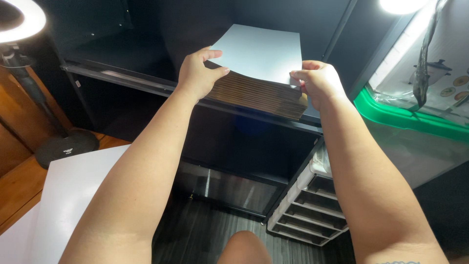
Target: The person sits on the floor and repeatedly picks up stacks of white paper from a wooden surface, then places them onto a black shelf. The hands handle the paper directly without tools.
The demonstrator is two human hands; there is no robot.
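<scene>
A person's left hand (198,73) and right hand (318,83) each grip one end of a stack of flat cardboard sheets (259,93), white on top. The fingers are closed around its edges. The stack is held level just above the edge of a black shelf (122,78). Its long side runs left to right between the hands, straight ahead of the person, with both hands equally near.

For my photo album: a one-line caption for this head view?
Both hands, left and right, grip a stack of flat white-topped cardboard sheets at a black shelf.
</scene>
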